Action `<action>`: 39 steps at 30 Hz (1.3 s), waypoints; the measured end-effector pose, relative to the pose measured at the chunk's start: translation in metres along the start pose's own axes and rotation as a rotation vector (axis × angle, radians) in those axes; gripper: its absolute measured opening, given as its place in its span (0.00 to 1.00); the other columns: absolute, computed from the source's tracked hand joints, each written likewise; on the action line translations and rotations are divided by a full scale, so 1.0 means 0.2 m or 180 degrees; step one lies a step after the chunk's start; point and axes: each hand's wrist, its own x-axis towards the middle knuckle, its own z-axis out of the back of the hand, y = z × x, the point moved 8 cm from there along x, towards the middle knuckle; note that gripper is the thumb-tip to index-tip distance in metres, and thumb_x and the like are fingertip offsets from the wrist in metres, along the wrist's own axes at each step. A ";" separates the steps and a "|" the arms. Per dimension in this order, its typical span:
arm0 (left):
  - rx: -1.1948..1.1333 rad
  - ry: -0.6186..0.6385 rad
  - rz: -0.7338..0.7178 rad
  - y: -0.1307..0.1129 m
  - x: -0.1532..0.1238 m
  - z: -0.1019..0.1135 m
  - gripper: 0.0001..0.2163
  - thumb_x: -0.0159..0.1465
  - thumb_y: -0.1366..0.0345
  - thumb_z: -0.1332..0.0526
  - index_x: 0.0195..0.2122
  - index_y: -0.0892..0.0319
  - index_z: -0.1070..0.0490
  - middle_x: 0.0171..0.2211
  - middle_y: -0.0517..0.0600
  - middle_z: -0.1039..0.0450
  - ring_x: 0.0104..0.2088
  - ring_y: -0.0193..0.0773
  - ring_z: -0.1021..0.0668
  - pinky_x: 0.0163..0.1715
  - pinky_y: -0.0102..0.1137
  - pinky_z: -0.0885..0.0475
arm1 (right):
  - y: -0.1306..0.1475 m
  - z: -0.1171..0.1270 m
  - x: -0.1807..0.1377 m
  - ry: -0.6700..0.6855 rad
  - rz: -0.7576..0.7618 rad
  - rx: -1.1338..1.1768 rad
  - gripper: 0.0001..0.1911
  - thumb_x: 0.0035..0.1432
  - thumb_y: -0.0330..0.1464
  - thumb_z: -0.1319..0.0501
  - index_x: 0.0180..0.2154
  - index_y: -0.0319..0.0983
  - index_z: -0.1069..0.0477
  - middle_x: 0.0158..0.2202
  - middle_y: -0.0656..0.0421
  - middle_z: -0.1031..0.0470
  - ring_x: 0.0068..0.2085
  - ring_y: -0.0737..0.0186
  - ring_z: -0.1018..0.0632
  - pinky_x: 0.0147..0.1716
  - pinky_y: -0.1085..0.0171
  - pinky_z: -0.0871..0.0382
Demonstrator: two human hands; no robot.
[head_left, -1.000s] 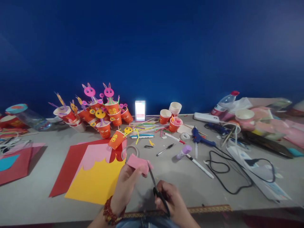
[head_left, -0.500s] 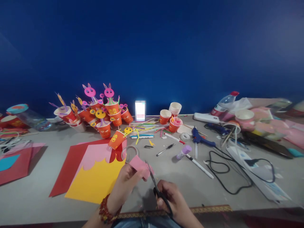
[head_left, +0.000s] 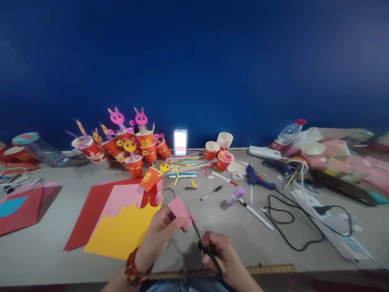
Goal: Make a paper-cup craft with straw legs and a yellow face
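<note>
A matte grey tabletop (head_left: 231, 231) is spread with flat paper sheets; a scalloped yellow sheet (head_left: 121, 233) lies at 9 o'clock of the hands. A small pink paper piece (head_left: 180, 207) is pinched in the left hand (head_left: 158, 235). Black scissors (head_left: 202, 245) are gripped by the right hand (head_left: 226, 259), blades touching the piece.

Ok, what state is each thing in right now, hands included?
left hand: pinching the pink paper piece
right hand: gripping the scissors, blades at the pink piece's edge
yellow sheet: flat on table, edge cut jagged
orange cup: tipped over
glue gun: lying down
</note>
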 end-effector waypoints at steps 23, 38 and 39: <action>-0.0225 -0.0084 0.0111 0.01 0.02 0.02 0.13 0.62 0.57 0.35 0.27 0.59 0.33 0.24 0.44 0.30 0.23 0.32 0.26 0.27 0.27 0.29 | -0.01 0.02 0.00 0.0029 0.0044 -0.0292 0.33 0.50 0.64 0.40 0.23 0.41 0.43 0.18 0.66 0.43 0.21 0.68 0.42 0.21 0.68 0.51; 0.0564 0.0233 0.0315 0.07 -0.02 -0.03 0.15 0.65 0.54 0.40 0.27 0.59 0.32 0.20 0.43 0.35 0.20 0.29 0.33 0.21 0.23 0.36 | 0.00 0.02 0.01 0.0093 0.0034 -0.0153 0.35 0.47 0.66 0.41 0.24 0.41 0.43 0.20 0.67 0.46 0.23 0.69 0.45 0.21 0.68 0.52; 0.0606 0.0266 0.0336 0.07 -0.02 -0.03 0.14 0.65 0.55 0.40 0.27 0.59 0.33 0.20 0.43 0.35 0.20 0.29 0.33 0.21 0.23 0.36 | 0.00 0.02 0.01 0.0113 0.0006 -0.0105 0.36 0.46 0.67 0.41 0.24 0.41 0.42 0.20 0.67 0.45 0.23 0.69 0.45 0.21 0.68 0.52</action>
